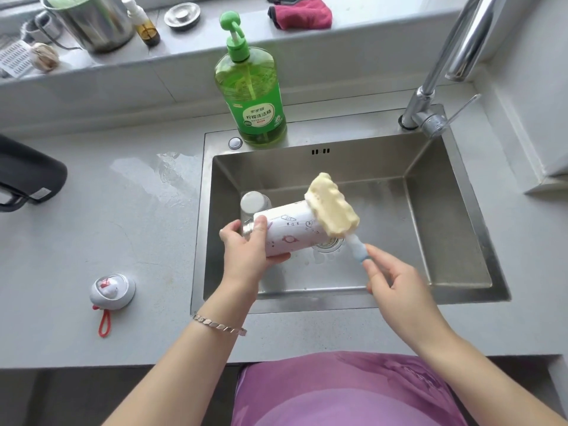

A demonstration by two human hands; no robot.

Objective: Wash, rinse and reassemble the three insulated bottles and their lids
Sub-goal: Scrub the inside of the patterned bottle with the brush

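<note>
The left hand (246, 247) holds a white insulated bottle printed with small cartoon drawings (292, 232), fingers and thumb wrapped round it just below its bare steel neck. The bottle lies tilted, nearly on its side, above the basin of the stainless-steel sink (307, 167), neck toward the left and base toward the right. The right hand (390, 278) pinches the pale blue handle of a cleaning brush with a yellow foam sponge head (332, 204); the sponge lies against the outside of the bottle at its base end. Just behind the left hand, 1 pale round-topped cylinder (254, 202) stands in the sink; whether it is a bottle or a cup I cannot tell. On the grey surface (123, 226) to the left lies 1 white domed lid with a red loop strap (112, 292), and a dark bottle-like vessel (27, 176) lies at the far left edge. A green pump bottle of dish liquid (250, 93) stands on the sink's back rim, with the chrome tap (430, 112) at the right corner.
</note>
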